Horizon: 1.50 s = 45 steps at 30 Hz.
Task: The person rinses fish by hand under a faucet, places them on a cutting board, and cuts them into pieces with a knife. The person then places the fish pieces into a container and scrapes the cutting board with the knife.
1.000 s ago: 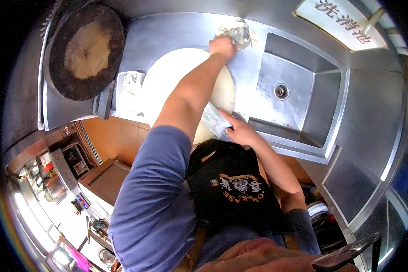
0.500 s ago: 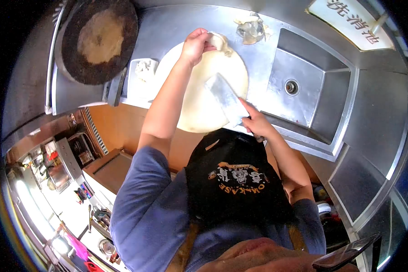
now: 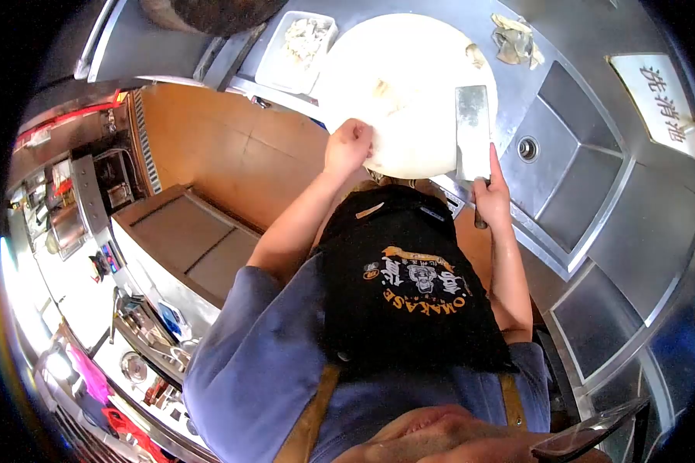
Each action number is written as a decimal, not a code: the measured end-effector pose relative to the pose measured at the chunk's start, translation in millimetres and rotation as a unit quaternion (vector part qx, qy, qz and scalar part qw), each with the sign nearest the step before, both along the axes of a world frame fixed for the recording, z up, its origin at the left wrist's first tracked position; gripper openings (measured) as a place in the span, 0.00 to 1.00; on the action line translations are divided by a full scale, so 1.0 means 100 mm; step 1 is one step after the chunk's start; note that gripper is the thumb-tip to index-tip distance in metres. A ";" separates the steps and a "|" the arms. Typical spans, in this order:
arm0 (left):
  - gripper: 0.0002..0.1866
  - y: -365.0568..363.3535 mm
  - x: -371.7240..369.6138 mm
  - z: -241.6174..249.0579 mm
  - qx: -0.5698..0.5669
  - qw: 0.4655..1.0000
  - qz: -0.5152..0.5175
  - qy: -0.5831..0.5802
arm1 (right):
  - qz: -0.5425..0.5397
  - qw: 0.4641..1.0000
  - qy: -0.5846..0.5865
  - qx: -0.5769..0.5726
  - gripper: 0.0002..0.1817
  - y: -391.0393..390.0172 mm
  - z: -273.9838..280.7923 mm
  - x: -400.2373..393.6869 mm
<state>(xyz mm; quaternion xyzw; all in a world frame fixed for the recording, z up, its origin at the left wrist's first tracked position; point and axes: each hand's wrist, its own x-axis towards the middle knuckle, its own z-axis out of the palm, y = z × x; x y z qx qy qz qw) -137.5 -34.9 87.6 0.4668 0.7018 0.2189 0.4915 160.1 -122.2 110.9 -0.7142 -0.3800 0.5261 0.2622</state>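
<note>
My right hand [image 3: 493, 202] grips a cleaver [image 3: 472, 131] by its dark handle, one finger stretched along it. The broad blade is over the right side of a round white chopping board [image 3: 425, 147]. At the board's near left edge, my left hand [image 3: 350, 147] is closed with fingers curled; what they hold, if anything, is hidden. A faint pale, brownish patch [image 3: 386, 96] shows on the board's middle, blurred by glare. One small pale piece of food [image 3: 475, 55] lies by its far right rim.
A white plastic tub [image 3: 274, 73] with pale shreds stands left of the board. Grey and cream scraps [image 3: 515, 42] lie on the steel counter [image 3: 471, 15]. Right of the board is a steel sink [image 3: 564, 147]. A dark round pan [image 3: 224, 11] is at the far left.
My left hand has come from the board's far edge to its near left edge; the pale piece it held is now out of its fingers. The cleaver has turned more upright. The view has shifted.
</note>
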 end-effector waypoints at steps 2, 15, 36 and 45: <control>0.10 0.14 -0.08 -0.11 0.158 0.976 -0.056 0.136 | 0.098 0.980 -0.171 0.024 0.41 0.09 0.19 -0.19; 0.07 1.01 0.00 -0.50 0.290 0.891 -0.223 0.269 | 0.295 0.904 -0.307 0.036 0.44 0.01 0.35 -0.79; 0.08 0.83 -0.49 -0.33 0.278 0.955 -0.024 0.103 | 0.315 0.916 -0.250 0.011 0.44 -0.37 0.40 -0.47; 0.08 0.60 0.08 -0.29 0.334 0.931 -0.097 0.110 | 0.054 0.991 0.120 -0.037 0.43 -0.03 -0.14 -0.88</control>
